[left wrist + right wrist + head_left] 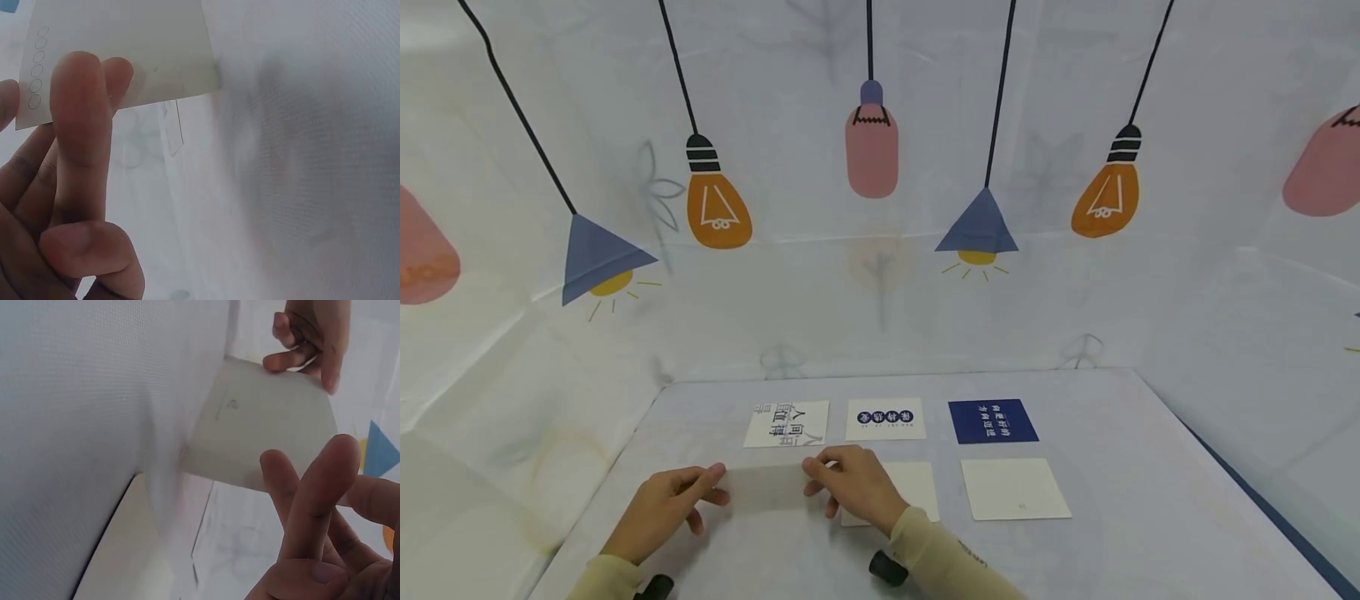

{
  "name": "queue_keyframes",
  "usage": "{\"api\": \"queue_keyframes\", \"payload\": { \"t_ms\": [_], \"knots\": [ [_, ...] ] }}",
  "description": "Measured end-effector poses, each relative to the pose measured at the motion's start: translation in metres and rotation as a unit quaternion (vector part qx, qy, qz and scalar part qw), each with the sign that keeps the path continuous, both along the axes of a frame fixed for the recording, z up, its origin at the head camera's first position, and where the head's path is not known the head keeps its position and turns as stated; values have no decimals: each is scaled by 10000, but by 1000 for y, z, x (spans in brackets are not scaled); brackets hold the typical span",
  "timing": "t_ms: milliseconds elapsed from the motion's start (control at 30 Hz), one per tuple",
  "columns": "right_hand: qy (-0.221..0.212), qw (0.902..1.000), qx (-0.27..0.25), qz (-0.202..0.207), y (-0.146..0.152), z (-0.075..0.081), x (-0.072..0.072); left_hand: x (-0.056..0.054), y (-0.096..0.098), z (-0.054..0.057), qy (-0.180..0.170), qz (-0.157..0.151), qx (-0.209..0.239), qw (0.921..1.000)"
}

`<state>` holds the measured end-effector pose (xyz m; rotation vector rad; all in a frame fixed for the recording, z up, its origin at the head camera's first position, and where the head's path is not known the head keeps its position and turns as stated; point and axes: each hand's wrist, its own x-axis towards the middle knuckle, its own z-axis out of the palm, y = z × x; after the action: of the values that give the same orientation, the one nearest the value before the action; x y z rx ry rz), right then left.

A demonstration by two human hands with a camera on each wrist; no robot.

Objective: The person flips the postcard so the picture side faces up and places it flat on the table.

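Observation:
My two hands hold a pale postcard [766,490] by its opposite short edges, tilted up close over the white table. The left hand [662,508] pinches its left edge between thumb and fingers, and the right hand [857,483] pinches the right edge. A column of small printed circles shows on the postcard [156,37] in the left wrist view. Its other face [269,419], in the right wrist view, is plain with a small faint mark. Behind the right forearm lies a blank cream card [913,487], partly hidden by that hand.
Along the back lie a white card with dark lettering [786,425], a white card with blue circles [885,408] and a dark blue card [973,423]. Another cream card [1015,489] lies right of the hands. A white cloth wall [790,300] with printed lamps rises behind the table.

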<state>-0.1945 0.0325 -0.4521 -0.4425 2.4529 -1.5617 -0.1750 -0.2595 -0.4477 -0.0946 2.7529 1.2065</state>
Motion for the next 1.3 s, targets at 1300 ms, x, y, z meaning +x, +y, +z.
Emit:
{"api": "queue_keyframes", "payload": {
  "t_ms": [1300],
  "knots": [
    [554, 9817, 1774, 413, -13, -12, 6, 5, -12, -17, 299, -872, -947, 9912]
  ]
}}
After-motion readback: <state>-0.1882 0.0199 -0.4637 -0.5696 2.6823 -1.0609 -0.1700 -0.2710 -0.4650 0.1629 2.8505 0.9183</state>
